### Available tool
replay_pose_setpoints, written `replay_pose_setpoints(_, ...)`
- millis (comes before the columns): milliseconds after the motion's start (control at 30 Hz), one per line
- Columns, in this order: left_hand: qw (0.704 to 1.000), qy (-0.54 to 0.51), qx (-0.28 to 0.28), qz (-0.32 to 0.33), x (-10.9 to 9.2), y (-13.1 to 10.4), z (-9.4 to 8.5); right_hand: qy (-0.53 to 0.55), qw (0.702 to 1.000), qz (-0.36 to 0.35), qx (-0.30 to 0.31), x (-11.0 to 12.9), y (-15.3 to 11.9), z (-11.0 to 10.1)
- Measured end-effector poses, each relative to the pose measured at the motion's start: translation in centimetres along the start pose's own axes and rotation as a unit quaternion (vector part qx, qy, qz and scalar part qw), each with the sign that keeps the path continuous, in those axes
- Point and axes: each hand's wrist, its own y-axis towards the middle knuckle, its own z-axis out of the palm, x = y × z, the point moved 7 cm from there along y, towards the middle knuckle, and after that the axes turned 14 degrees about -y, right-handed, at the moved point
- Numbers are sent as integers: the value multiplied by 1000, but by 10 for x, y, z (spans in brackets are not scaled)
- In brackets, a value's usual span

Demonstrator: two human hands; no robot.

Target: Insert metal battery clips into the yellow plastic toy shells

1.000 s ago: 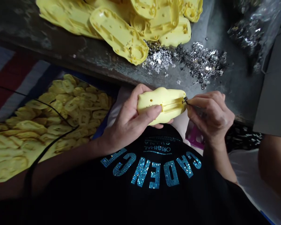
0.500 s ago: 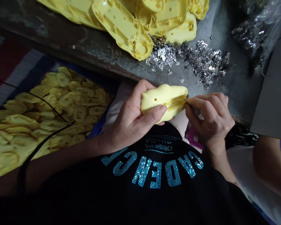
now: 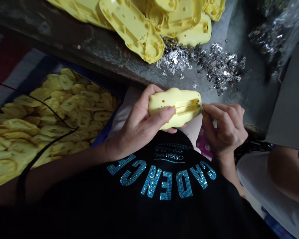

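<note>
A yellow plastic shell (image 3: 175, 96) with a long battery slot lies in my left hand (image 3: 142, 122), the thumb pressed on its face beside the slot. Small metal contacts (image 3: 198, 103) show at the slot's right end. Just off that end is my right hand (image 3: 225, 124), closed, thumb and index finger pinched together; whatever is between the fingertips is too small to make out. Beyond the hands, two heaps of small metal contact pieces, one of light flat plates (image 3: 174, 59) and one of darker clips (image 3: 224, 68), lie on the worktable (image 3: 251, 103).
More yellow shells (image 3: 132, 30) are piled at the back of the table. A large sack (image 3: 104, 132) full of yellow parts stands low at left, crossed by a black cable (image 3: 48, 141). Clear bags of metal pieces (image 3: 269, 39) lie at back right. Another person's arm (image 3: 289, 172) is at right.
My right hand has drawn slightly right, away from the shell's end, uncovering the metal contacts in the slot. The shell has turned a little in my left hand.
</note>
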Motion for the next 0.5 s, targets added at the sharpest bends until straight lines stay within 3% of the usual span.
replay_pose_setpoints(500, 1000, -11, -10, -17, 3, -2, 3, -27, 999, -12, -18, 4, 0, 1)
